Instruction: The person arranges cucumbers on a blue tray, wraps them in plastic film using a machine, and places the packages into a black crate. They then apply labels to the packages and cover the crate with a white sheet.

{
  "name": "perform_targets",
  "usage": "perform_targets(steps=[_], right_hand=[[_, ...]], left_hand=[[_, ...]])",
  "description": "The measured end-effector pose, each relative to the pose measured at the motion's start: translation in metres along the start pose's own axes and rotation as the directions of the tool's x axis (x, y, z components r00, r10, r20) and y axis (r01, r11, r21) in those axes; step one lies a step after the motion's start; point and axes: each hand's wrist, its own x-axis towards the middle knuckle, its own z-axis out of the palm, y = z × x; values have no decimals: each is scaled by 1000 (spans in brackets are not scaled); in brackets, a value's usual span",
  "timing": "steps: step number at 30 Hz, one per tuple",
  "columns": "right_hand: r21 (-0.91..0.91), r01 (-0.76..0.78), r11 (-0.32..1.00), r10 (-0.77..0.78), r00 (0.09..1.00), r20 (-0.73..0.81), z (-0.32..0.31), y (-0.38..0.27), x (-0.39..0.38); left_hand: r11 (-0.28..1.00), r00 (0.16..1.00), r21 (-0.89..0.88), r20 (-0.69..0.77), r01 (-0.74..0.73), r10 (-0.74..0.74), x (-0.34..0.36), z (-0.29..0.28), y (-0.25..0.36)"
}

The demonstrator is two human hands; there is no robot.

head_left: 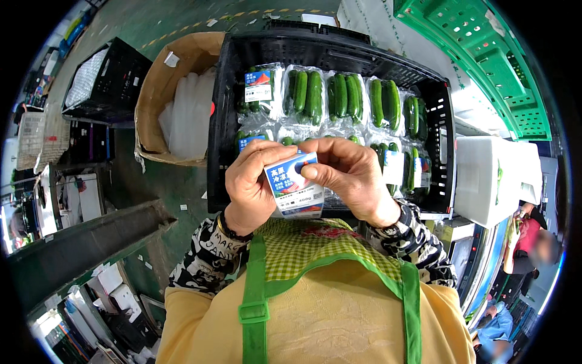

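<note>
My left hand [250, 177] grips a small stack or strip of blue, white and red labels [299, 199] in front of my chest. At the upper corner of the top label, the thumb and fingers of my right hand [359, 176] are pinched together. Just beyond both hands is a large black crate [333, 48] with rows of clear plastic packs of cucumbers [312, 91]. A similar label [259, 86] lies on the pack at the crate's far left, and other nearer packs carry labels too. My hands hide part of the nearer row.
Left of the crate stands an open cardboard box [151, 91] with clear plastic bags [189, 115] inside. Farther left is another black crate [109, 79]. A white foam box [488, 179] sits at the right, below a green plastic crate [485, 54]. Other people [533, 249] are at the far right.
</note>
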Motion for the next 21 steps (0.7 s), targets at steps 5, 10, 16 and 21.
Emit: perform_targets(steps=[5, 10, 16, 21], right_hand=[[-1, 101, 995, -101, 995, -8, 4, 5, 1], [-376, 341, 861, -367, 930, 3, -5, 7, 10], [-424, 182, 887, -327, 896, -300, -72, 17, 94], [-504, 22, 863, -209, 925, -317, -100, 69, 178]], left_hand=[[995, 997, -71, -10, 72, -73, -2, -1, -2], [932, 950, -185, 48, 313, -309, -12, 1, -6], [777, 589, 440, 508, 449, -628, -4, -31, -1], [897, 791, 266, 428, 353, -438, -4, -28, 16]])
